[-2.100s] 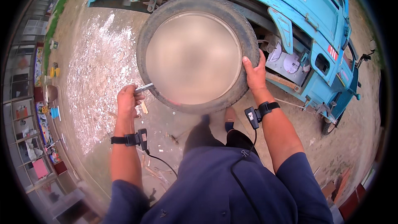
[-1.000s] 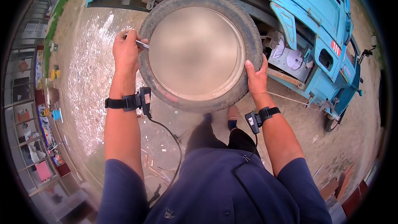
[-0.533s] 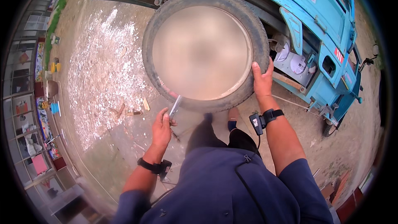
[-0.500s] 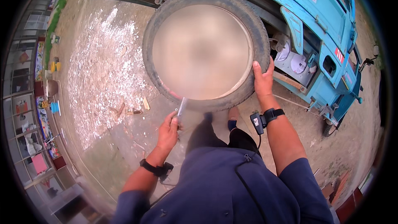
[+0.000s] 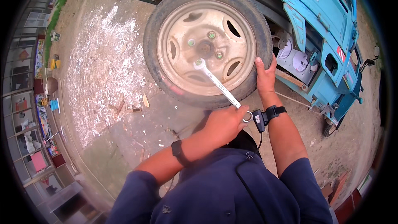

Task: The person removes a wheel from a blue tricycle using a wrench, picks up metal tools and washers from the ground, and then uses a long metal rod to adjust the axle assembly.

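Note:
A wheel stands upright in front of me, with a black tire (image 5: 154, 54) around a dirty cream steel rim (image 5: 174, 29). Several lug nuts (image 5: 212, 35) with greenish tops ring its hub. My left hand (image 5: 226, 123) is closed around the ring end of a silver combination wrench (image 5: 220, 86). The wrench's open jaw sits at the lower-left lug nut (image 5: 199, 62). Gripping the tire's right edge is my right hand (image 5: 266, 76), its thumb on the sidewall and some fingers hidden behind the tread.
Above and to the right is a blue three-wheeled cargo vehicle (image 5: 319, 29), which bears the wheel. White flakes (image 5: 107, 54) cover the ground at the left, with wood scraps (image 5: 146, 101) nearby. Buildings with windows (image 5: 25, 99) line the far left. A cable hangs from my right wrist device.
My left hand has moved right, bringing the wrench from below the tire onto a lug nut. The rim, blurred before, now shows sharply. My right hand stays at the tire's edge.

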A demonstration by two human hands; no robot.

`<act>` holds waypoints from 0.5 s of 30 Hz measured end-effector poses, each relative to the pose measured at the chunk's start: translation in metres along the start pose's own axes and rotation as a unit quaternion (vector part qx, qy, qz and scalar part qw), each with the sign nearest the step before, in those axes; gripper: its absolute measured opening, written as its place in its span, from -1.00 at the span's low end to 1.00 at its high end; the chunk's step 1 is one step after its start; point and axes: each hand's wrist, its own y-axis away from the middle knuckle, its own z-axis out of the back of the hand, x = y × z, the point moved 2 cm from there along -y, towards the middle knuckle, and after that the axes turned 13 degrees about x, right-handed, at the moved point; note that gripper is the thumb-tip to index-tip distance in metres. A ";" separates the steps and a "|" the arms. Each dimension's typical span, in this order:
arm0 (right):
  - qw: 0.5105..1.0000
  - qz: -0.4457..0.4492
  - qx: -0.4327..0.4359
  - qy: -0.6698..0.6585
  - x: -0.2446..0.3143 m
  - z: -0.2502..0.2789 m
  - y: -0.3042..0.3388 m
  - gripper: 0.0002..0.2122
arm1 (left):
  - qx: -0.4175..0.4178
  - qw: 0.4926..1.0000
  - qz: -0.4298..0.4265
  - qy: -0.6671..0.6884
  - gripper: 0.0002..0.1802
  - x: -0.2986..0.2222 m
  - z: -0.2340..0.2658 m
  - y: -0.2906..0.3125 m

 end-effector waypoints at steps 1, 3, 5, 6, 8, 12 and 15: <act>1.000 0.002 0.002 -0.003 0.001 -0.001 0.000 -0.16 | 0.002 0.997 -0.004 -0.072 -0.62 -0.006 0.013 -0.014; 1.000 -0.006 0.008 -0.028 -0.006 0.000 0.000 -0.16 | -0.025 0.983 -0.050 -0.177 -0.70 -0.020 0.041 -0.040; 0.996 -0.022 0.026 -0.079 -0.021 -0.001 -0.004 -0.16 | -0.192 0.947 -0.114 -0.229 -0.72 -0.025 0.073 -0.073; 0.998 -0.020 0.016 -0.064 -0.019 0.004 -0.002 -0.16 | -0.224 0.943 -0.125 -0.212 -0.72 -0.031 0.100 -0.086; 0.999 -0.011 0.013 -0.045 -0.002 0.004 0.001 -0.16 | -0.293 0.928 -0.107 -0.202 -0.71 -0.015 0.159 -0.103; 0.998 0.015 0.026 -0.053 0.007 -0.006 0.000 -0.17 | -0.339 0.918 0.077 0.193 -0.62 0.088 0.271 -0.052; 1.000 -0.017 0.014 -0.017 0.004 -0.001 0.004 -0.18 | -0.387 0.855 0.166 0.302 -0.61 0.166 0.252 0.024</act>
